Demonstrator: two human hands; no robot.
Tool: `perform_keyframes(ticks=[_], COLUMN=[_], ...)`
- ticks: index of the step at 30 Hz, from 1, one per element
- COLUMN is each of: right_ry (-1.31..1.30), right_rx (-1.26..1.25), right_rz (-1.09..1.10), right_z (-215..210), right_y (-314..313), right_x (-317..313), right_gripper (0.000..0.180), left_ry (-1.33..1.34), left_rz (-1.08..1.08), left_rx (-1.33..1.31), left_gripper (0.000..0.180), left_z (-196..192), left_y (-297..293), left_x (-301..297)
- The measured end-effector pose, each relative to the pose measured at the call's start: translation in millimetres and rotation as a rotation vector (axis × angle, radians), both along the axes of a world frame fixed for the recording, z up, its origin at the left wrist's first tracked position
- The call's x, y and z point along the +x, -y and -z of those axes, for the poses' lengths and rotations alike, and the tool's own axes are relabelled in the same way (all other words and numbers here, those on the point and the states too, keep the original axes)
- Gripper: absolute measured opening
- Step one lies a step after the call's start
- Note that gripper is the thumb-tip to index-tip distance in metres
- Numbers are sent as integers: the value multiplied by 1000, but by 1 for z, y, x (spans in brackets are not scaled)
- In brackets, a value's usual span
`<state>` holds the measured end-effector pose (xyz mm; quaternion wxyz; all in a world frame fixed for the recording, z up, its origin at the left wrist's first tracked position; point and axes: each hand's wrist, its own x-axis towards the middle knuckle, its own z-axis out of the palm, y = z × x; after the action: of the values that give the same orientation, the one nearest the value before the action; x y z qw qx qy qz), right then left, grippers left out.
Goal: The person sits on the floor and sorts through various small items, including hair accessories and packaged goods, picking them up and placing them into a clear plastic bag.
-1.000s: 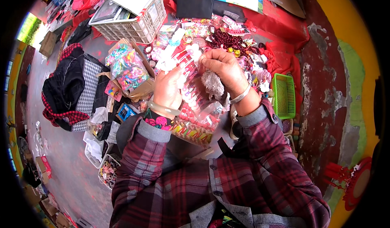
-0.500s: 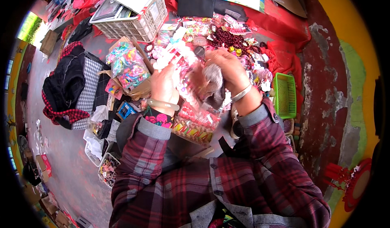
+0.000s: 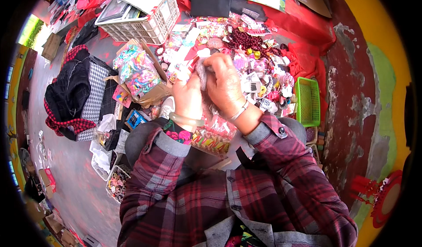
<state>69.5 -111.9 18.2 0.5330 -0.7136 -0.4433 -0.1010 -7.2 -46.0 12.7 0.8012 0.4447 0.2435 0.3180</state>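
My right hand (image 3: 225, 85) is closed on a grey fuzzy piece (image 3: 202, 73), soft like plush cloth, its fingers bent over the top. My left hand (image 3: 187, 96) meets it from the other side, thumb up against the same piece. Much of the piece is hidden between the hands, so its full shape cannot be told. Below the hands lies a clear pack of red and yellow striped items (image 3: 213, 139). Just beyond them spreads a pile of hair accessories and trinkets (image 3: 246, 62), with dark red beads (image 3: 246, 40) at its far side.
At left stands a cardboard box (image 3: 151, 64) with a bag of colourful small items (image 3: 136, 69). Behind it is a white plastic crate (image 3: 160, 25). A green basket (image 3: 308, 102) sits at right, near the peeling wall (image 3: 351, 93). Dark clothing (image 3: 70, 93) lies at far left.
My right hand has moved left and a little nearer with the grey fuzzy piece, up against my left hand. The piece was hanging lower and more in view before.
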Motion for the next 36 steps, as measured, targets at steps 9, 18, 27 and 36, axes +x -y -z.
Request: perform_keyframes(ticks=[9,18,27,36], right_ry=[20,42,-1172,-454], right_rx=[-4,-66,414,29], right_rz=[159,330,-241,-136], right_z=[-5,38,-17,7], right_y=[3,6,28,5], right_x=[12,57,67,6], right_gripper=[23,14,11,52], left_ry=[84,63,53,-177], left_rz=[24,-40,-104,-109], left_rx=[-67,-30,96,524], left_gripper=[24,22,25,22], left_z=[-4,1,7,5], left_y=[14,4,-25,-2], left_x=[1,-4,-4,-5])
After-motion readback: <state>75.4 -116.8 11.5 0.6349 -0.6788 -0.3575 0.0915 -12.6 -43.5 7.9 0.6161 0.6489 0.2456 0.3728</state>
